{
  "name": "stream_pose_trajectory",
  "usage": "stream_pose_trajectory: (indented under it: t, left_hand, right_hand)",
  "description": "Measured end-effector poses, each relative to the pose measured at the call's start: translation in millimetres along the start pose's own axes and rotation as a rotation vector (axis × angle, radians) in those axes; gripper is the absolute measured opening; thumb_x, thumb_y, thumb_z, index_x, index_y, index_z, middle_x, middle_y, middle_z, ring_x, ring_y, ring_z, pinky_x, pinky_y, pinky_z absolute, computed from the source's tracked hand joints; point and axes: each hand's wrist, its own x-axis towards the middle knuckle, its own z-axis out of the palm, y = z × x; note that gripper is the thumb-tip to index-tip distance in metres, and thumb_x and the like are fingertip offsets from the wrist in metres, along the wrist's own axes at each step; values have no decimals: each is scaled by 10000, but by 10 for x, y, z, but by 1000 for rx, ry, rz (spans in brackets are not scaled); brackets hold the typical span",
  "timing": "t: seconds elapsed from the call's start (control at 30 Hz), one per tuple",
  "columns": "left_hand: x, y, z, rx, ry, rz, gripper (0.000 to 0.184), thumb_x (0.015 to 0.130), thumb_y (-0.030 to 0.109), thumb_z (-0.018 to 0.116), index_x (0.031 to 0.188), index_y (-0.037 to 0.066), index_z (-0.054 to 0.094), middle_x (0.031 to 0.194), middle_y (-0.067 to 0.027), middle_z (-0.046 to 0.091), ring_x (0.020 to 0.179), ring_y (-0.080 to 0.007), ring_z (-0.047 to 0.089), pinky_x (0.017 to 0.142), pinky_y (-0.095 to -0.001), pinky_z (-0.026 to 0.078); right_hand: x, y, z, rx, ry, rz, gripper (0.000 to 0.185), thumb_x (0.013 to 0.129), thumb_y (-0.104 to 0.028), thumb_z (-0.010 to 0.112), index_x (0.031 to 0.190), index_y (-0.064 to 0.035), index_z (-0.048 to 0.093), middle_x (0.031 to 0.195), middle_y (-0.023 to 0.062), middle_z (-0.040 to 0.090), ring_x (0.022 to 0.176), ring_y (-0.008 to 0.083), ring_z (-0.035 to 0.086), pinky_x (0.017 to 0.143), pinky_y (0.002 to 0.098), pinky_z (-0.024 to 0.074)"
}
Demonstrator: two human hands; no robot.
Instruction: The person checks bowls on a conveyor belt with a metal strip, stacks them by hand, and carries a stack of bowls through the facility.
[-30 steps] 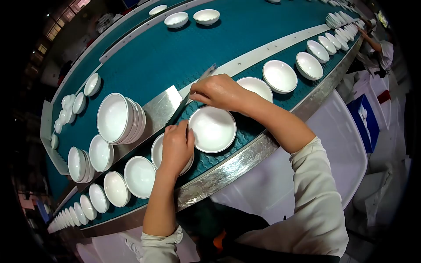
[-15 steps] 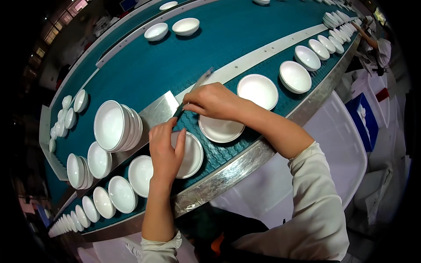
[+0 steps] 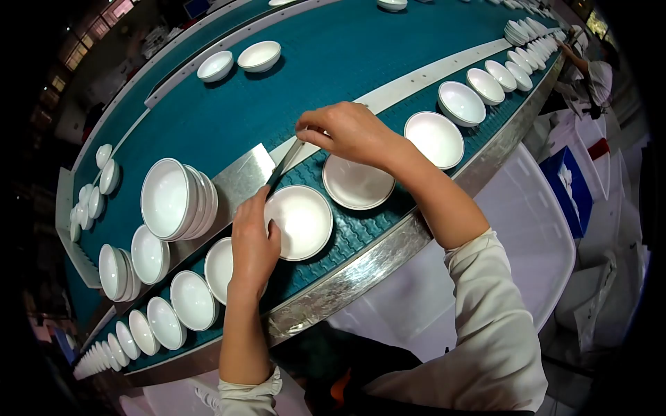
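A thin, dark, narrow stick (image 3: 283,166) stretches slantwise between my two hands; its exact kind is unclear. My left hand (image 3: 252,236) pinches its lower end, beside a white bowl (image 3: 300,223) on the near belt. At its upper end, the fingers of my right hand (image 3: 350,133) close on it, over the white divider rail. Under my right wrist lies another white bowl (image 3: 357,184), partly covered. A further bowl (image 3: 220,267) is partly hidden behind my left hand.
Stacked white bowls (image 3: 168,200) stand by a metal plate (image 3: 243,173) at left. More bowls line the near green belt (image 3: 333,243) both ways. Two bowls ride the far belt (image 3: 312,76). A blue box (image 3: 567,191) and a person (image 3: 598,78) are at right.
My right hand has moved up and right along the stick, whose pale far end no longer shows beyond it. Near-belt bowls have shifted up and right; far-belt bowls have moved left.
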Motion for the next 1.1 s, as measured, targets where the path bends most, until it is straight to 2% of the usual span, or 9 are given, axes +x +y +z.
stream_pose_trajectory:
  t: [0.23,0.43,0.47,0.57,0.6,0.7,0.77,0.87,1.1]
  left_hand:
    - [47,109,20,-34,156,124,393,828,127,656,1192,18,553,1076,-162,619,1028,-314,567,899,-394,438]
    - [24,-7,147,78,35,182,464,832,260,667,1148,-55,542,827,-184,606,824,-324,569,874,-419,405]
    - [39,6,114,97,4,170,407,835,199,635,1134,-62,544,762,-187,589,786,-330,573,870,-430,399]
    - [52,-33,-4,78,-205,-47,368,830,113,569,1158,-51,532,913,-249,601,916,-356,562,940,-440,365]
    - [39,-53,-9,81,-167,-42,367,789,22,528,1151,-35,531,947,-246,596,937,-359,564,913,-431,390]
    - [46,-46,-18,28,-52,-26,370,786,-5,528,1156,-10,542,1008,-223,601,960,-365,562,879,-417,418]
    - [75,-17,-11,25,31,55,336,792,-5,553,1127,8,570,1048,-194,605,972,-358,559,851,-401,436]
    - [132,106,-44,32,175,165,272,804,82,646,1065,15,609,1028,-155,621,964,-327,559,857,-389,433]
    - [176,380,107,18,-10,150,378,797,184,699,1111,3,593,986,-152,636,958,-315,557,876,-400,411]
  right_hand:
    - [-27,46,10,-51,-96,19,228,869,-241,611,966,-49,685,841,140,695,746,283,674,659,356,525]
    - [-14,47,-64,-2,-131,66,238,874,-246,593,966,-52,695,825,144,699,752,285,679,704,371,531]
    - [-3,53,-103,-25,-183,137,251,871,-256,597,989,-54,690,846,146,700,776,287,679,723,371,531]
    - [-41,123,-196,-78,-288,285,297,844,-231,653,1070,-38,663,923,151,701,812,265,684,746,343,531]
    - [-60,158,-232,-88,-308,307,362,778,-238,724,1077,-44,663,944,157,696,839,271,678,773,348,525]
    - [-97,281,-290,-75,-405,286,455,700,-254,784,1090,-54,660,952,149,694,863,268,673,789,347,521]
    - [-90,287,-311,-62,-446,301,473,645,-241,812,1060,-59,676,947,133,695,864,262,669,787,346,517]
    - [-34,256,-288,-135,-639,355,276,679,-195,758,914,-58,715,894,101,702,832,248,668,733,340,515]
    - [-77,238,-74,-117,-508,82,190,729,-181,704,877,-63,706,826,113,696,793,280,663,728,372,510]
